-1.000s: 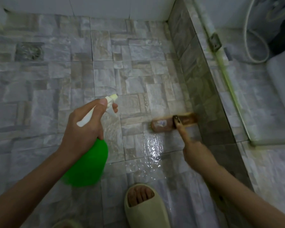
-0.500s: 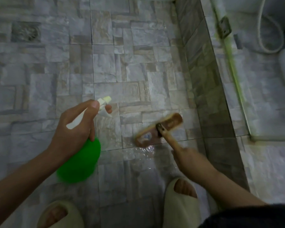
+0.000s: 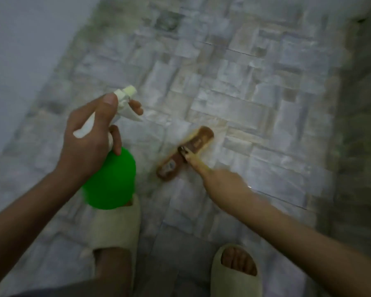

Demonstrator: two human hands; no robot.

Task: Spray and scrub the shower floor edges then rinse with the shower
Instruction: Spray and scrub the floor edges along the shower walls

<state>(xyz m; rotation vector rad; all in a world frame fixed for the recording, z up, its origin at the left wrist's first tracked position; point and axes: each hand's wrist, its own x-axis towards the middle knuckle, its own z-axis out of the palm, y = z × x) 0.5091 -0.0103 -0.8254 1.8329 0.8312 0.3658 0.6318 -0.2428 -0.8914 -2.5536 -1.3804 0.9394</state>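
The floor is stone-look tile, matt grey and beige, with a wet gloss near the brush, whose brown back looks like varnished wood. The spray bottle is smooth green plastic with a white plastic trigger. The slippers look like matt beige foam.

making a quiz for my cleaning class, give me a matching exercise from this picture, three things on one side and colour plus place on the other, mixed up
Things:
1 spray bottle
2 scrub brush
3 slippers

Descriptions:
a cream, on the feet
b green body, gripped by the left hand
c brown head down at the tiled floor, handle held by the right hand

Pairs: 1-b; 2-c; 3-a
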